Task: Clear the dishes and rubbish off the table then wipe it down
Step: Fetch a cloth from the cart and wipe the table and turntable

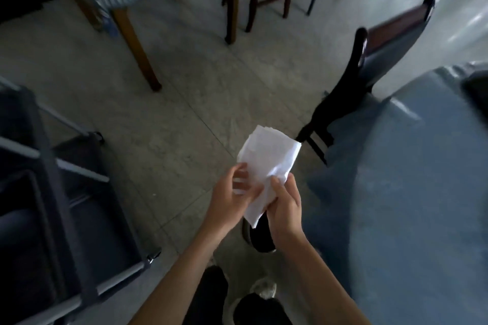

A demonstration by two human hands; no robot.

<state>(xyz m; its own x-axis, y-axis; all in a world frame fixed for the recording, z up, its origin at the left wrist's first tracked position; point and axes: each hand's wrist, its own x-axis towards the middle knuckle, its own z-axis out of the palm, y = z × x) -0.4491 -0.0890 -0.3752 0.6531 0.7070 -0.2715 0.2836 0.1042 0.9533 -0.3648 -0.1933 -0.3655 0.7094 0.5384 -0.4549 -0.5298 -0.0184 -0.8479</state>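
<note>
- A white, creased sheet of folded paper tissue (266, 166) sits between both hands, held above the floor.
- The left hand (229, 196) pinches its near edge; the right hand (285, 204) grips its lower corner.
- Folding it into a flat, firm pad would probably wipe best.
- The blue-covered round bench (412, 179) lies just right of the hands; a dark cart (66, 206) stands well left, with open floor (171, 113) ahead.

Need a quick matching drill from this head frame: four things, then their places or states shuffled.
Things:
1. white tissue
2. dark chair
3. cart
4. blue-covered table

Places or states:
A. far left, metal frame
B. held by left hand and right hand
C. right side of the view
D. on the floor beside the blue-covered table

Pairs: 1-B, 2-D, 3-A, 4-C
</note>
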